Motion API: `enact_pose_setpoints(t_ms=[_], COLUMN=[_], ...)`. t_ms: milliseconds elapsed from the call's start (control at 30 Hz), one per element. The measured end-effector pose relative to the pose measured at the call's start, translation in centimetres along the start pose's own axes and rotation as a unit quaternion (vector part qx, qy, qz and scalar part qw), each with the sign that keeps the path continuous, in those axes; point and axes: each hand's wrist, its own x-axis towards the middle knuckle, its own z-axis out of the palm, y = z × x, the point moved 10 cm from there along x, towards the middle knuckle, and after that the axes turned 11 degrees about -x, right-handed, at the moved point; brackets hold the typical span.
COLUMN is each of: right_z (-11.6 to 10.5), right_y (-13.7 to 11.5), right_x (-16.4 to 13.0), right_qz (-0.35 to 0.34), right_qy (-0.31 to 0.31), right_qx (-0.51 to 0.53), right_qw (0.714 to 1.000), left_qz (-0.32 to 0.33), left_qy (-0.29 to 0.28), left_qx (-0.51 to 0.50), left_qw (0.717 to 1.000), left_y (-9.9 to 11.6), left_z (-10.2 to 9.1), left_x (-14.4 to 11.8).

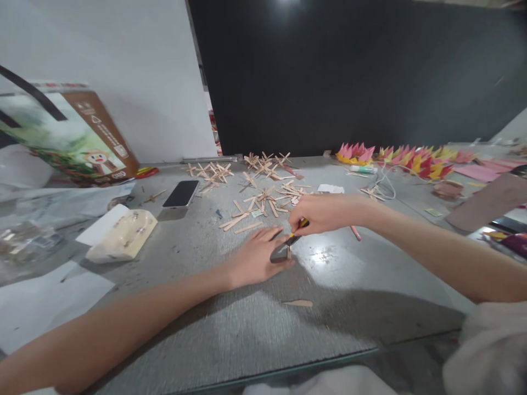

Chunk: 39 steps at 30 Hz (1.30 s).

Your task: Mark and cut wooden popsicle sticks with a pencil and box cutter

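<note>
My right hand (310,214) is closed around a yellow-and-black utility knife (303,223), its blade end pointing down toward the table. The blade meets a small piece of wooden craft stick (289,253) by the fingertips of my left hand (259,255). Thumb and index finger of that hand pinch the stick against the tabletop, partly covering it. Nearer to me lies a loose cut craft stick (300,303) with a tapered end. Just beyond both hands spreads a scatter of craft sticks (263,197), several joined into star-like crosses.
A smartphone (181,194) and a cream tissue pack (122,235) lie to the left, before a printed bag (82,137). Pink and yellow folded-paper flowers (428,162) line the back right, near a white cable (387,184). The table's glass edge (321,362) runs close to me.
</note>
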Motion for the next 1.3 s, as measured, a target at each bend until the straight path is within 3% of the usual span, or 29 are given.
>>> enact_pose_setpoints(t_ms=[500,733,900,1000,1133,1300], right_z=[-0.1,0.0,-0.2,-0.2,-0.2,-0.4], right_y=[-1.0,0.7,-1.5,-2.1,-1.8,-1.6], right_x=[-0.1,-0.3,-0.3,-0.4,-0.1,0.3], right_qz=[0.036,0.163,0.054,0.002,-0.017,-0.018], right_qy=[-0.007,0.013,0.009,-0.001,-0.018,-0.019], right_qx=[-0.015,-0.014,-0.054,-0.086,-0.077,-0.043], right_qw=[0.999,0.987,0.997,0.996,0.997,0.999], left_qz=[0.001,-0.001,0.000,0.001,0.008,0.024], left_qy=[-0.007,-0.004,-0.016,-0.067,-0.123,-0.110], left_qx=[-0.009,0.009,-0.003,0.003,-0.007,-0.001], left_qw=[1.000,1.000,1.000,0.998,0.992,0.994], left_y=[0.2,0.1,0.1,-0.8,-2.1,-2.1], left_z=[-0.1,0.2,-0.2,-0.2,-0.1,-0.2], left_x=[0.1,0.1,0.5,1.4,2.1,2.0])
